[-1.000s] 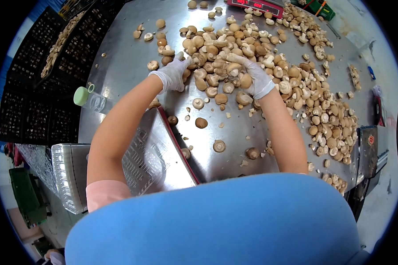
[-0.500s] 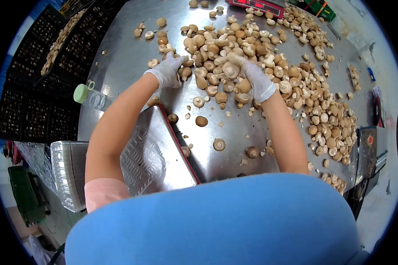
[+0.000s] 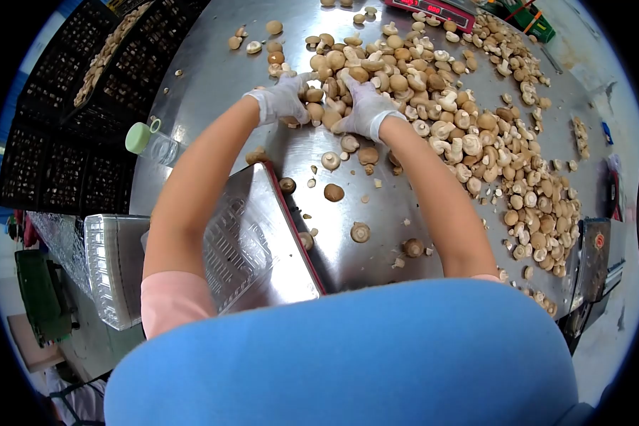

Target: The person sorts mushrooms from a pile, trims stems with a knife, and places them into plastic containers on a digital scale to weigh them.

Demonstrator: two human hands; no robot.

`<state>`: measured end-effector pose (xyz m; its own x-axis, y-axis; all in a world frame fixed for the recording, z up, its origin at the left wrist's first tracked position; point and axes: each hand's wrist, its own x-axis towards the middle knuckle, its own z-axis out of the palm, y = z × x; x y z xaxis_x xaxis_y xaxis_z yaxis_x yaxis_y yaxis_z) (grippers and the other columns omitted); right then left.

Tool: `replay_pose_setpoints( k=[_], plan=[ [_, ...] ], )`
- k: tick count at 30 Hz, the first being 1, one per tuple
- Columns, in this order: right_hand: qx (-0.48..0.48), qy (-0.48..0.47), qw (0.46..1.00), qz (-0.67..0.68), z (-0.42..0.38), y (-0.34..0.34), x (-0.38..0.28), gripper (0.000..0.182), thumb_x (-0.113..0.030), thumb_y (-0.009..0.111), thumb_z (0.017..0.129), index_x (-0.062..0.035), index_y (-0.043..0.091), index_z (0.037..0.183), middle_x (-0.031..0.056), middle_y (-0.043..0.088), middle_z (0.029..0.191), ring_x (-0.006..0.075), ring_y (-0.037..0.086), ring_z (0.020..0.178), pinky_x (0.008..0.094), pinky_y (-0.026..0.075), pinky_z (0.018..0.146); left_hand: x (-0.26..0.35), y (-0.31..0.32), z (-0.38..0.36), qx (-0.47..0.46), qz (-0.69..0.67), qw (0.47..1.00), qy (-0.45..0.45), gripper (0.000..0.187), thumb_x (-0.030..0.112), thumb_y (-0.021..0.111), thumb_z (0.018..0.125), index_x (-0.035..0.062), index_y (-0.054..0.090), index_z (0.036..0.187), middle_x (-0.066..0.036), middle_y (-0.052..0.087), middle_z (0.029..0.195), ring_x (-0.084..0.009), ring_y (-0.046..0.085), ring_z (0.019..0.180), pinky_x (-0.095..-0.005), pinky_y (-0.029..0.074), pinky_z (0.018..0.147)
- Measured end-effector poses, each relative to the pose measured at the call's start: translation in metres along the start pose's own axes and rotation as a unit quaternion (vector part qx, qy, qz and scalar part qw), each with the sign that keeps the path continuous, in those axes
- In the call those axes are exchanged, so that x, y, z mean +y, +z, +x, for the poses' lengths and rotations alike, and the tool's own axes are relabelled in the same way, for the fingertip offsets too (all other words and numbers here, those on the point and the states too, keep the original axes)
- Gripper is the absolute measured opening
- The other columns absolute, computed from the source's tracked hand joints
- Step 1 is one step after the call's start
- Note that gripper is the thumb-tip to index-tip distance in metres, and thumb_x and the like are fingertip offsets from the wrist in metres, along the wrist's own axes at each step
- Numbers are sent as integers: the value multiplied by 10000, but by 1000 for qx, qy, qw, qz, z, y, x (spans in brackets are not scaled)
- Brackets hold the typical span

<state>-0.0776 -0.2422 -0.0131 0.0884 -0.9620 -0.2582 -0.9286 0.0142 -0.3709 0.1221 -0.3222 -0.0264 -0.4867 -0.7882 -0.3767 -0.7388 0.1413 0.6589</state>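
Both my hands wear thin whitish gloves and are cupped toward each other at the near left edge of a large pile of brown-capped mushrooms (image 3: 419, 78). My left hand (image 3: 285, 99) curls around several mushrooms from the left, its fingertips partly hidden among them. From the right, my right hand (image 3: 366, 108) presses in, thumb low and fingers bent over the caps. A small cluster of mushrooms (image 3: 315, 112) sits between the two palms. Just below my hands, a few loose mushrooms (image 3: 331, 160) lie on the metal table (image 3: 213, 99).
A clear plastic tray (image 3: 238, 238) rests on a scale (image 3: 291, 245) at near left. A green-capped bottle (image 3: 156, 144) stands beside my left arm. Black crates (image 3: 71, 163) line the left; stacked clear trays (image 3: 113, 270) sit below. A red digital scale (image 3: 433, 13) is at the far edge.
My right hand has moved left, away from the middle of the pile and close to my left hand. The left hand has shifted slightly right, and mushrooms are now gathered between them.
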Motion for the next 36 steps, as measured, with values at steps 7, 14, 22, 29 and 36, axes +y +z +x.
replay_pose_setpoints(
  k=[7,14,22,29,36],
  plan=[
    [-35,-53,998,11,26,4,7,1151,-285,886,652,-193,225,1589,160,518,1428,331,536,1285,381,461,1069,9,24,14,71,148,985,46,991,12,818,574,152,422,1472,-209,396,1373,-400,478,1236,-394,454,1074],
    [69,-101,974,191,15,16,28,1032,-96,875,650,-143,355,1540,171,574,1374,293,585,1234,329,475,1061,-3,36,10,60,-69,993,72,900,-51,766,648,113,420,1462,-136,532,1313,-264,552,1187,-350,528,969],
    [204,-181,926,263,-17,21,28,887,-4,818,690,-133,455,1489,146,528,1340,281,524,1250,331,434,1101,19,30,-17,106,-111,982,108,929,-29,777,659,99,382,1490,-115,534,1314,-244,580,1164,-325,551,954],
    [299,-328,875,194,-83,-8,-51,796,64,773,719,-79,482,1446,142,522,1286,232,558,1188,333,530,1004,46,-10,-163,156,-125,976,86,856,-106,666,703,93,368,1480,-133,538,1282,-202,618,1056,-294,591,775],
    [-33,-377,812,444,-184,31,-145,912,235,654,720,-115,384,1518,111,352,1332,230,540,1181,288,572,994,24,21,-354,182,-255,950,-7,924,-110,677,700,107,290,1511,-117,512,1312,-197,574,1175,-287,568,892]
  ],
)
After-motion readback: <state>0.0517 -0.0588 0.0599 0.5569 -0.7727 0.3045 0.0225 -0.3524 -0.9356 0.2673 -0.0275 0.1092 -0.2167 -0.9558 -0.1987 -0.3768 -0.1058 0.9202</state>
